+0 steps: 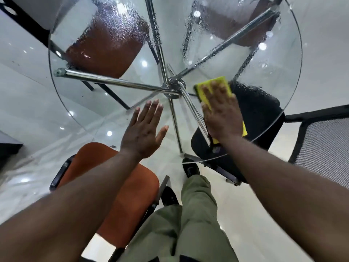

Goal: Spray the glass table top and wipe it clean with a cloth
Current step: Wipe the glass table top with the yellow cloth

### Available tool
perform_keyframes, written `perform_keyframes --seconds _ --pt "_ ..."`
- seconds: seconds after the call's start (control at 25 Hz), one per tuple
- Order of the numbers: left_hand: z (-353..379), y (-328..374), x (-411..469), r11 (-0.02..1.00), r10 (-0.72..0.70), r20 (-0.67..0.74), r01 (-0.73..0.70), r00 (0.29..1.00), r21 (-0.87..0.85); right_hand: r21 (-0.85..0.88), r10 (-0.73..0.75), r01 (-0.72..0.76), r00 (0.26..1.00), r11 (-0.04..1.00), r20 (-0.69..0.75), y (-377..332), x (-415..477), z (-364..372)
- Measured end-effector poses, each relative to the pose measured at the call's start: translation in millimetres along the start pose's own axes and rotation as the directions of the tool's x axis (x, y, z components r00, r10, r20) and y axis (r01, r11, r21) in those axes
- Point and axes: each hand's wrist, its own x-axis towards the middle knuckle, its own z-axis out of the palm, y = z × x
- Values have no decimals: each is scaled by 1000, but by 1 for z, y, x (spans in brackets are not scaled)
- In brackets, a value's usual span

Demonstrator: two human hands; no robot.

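On round glass table top, far half beaded wet, right hand flat on yellow cloth, left hand spread

Bright overhead glare, wide-angle edge distortion

- Single wide-angle view, worn on head.
- Set above near edge of glass table top, facing steeply down and forward through glass.
- Close: near rim below mid-frame, far rim cut by top edge.
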Motion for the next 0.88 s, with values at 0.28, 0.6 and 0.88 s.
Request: perform_keyframes --seconds 0.28,0.6,0.88 --pt "-7 2 -2 1000 -18 4 18 1000 -7 -44 -521 530 843 847 135 -3 -54 -11" --pt "-7 0 0 999 -36 28 36 999 -25 50 276 -271 953 961 -125 -61 -78 10" --pt "-5 3 -1 999 -41 2 42 999 -29 -23 -334 334 943 942 8 22 -53 -4"
